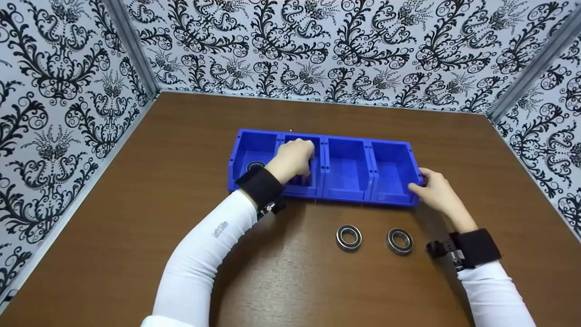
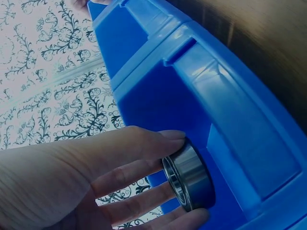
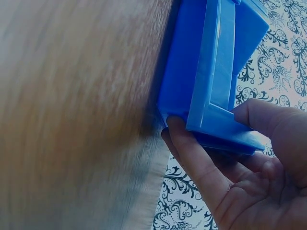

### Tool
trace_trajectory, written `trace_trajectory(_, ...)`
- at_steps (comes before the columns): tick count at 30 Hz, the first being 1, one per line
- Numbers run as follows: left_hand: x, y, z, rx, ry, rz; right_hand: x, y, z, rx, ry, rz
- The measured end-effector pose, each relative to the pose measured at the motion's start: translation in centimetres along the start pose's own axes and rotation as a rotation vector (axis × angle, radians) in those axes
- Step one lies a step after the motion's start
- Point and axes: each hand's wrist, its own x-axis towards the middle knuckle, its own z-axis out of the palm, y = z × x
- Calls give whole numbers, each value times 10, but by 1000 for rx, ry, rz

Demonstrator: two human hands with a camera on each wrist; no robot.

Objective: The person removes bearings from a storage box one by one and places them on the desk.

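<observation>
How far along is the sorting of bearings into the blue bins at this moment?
Roughly midway. One bearing already lies in the leftmost bin. The left hand holds a second bearing inside the next compartment, while the right hand grips the end of the blue bin row. Two bearings wait on the table; two bins look empty.

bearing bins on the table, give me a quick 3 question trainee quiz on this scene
1. True or false: the left hand pinches a bearing inside the second compartment from the left of the blue bin row.
2. How many bearings lie on the table in front of the bins?
3. The right hand holds: A) a bearing B) the right end of the bin row C) nothing

Key:
1. True
2. Two: one and another
3. B
</observation>
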Motion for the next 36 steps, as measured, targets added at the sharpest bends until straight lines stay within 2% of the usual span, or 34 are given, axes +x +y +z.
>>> trace_trajectory(18,-5,4,-15,-2,12,20,2,3,-1,-2,-12,-11)
trace_trajectory(36,-9,6,-23,-18,31,38,1,1,-1,-17,-9,12)
